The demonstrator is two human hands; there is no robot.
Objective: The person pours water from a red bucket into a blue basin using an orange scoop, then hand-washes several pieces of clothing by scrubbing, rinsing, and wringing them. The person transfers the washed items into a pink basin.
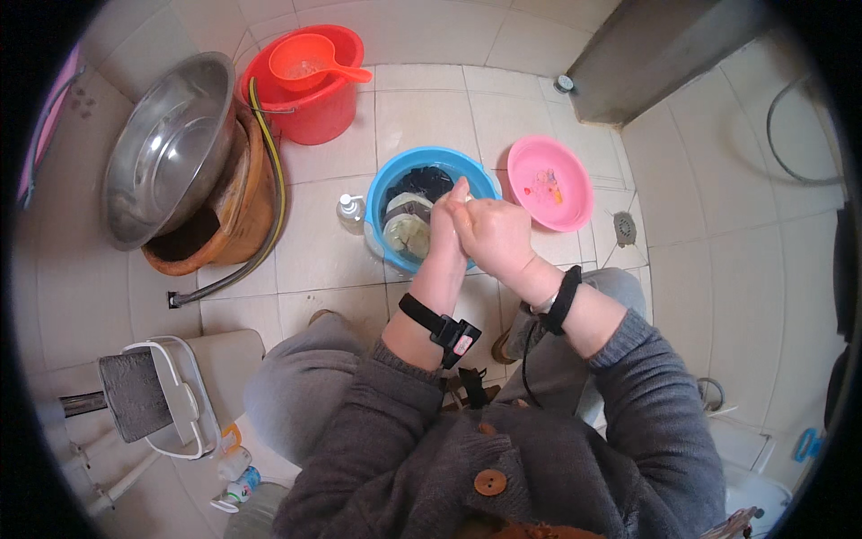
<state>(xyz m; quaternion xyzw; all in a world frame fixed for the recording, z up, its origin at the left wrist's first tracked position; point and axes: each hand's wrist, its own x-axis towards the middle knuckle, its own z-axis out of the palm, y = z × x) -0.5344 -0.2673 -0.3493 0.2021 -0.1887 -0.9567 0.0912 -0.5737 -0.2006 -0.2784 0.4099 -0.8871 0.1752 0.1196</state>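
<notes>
My left hand [446, 219] and my right hand [500, 232] are pressed together above a blue plastic basin [378, 176]. The right one is curled against the left, and whether something small is between them is hidden. Inside the basin, dark cloth [425, 180] lies in water at the far side. Nearer me is a pale item with a dark band [407, 229], perhaps fabric. A clear pump bottle [350, 214] with a white top stands just left of the basin. To its right sits a pink plastic basin [572, 199] with a printed bottom.
A red bucket [323, 121] holds a red dipper [306, 60] at the back left. Beside it, a steel bowl [168, 148] leans on a brown tub [246, 222], with a yellow-striped hose [276, 175] alongside. A floor drain [625, 229] lies right; a bin [222, 370] stands left.
</notes>
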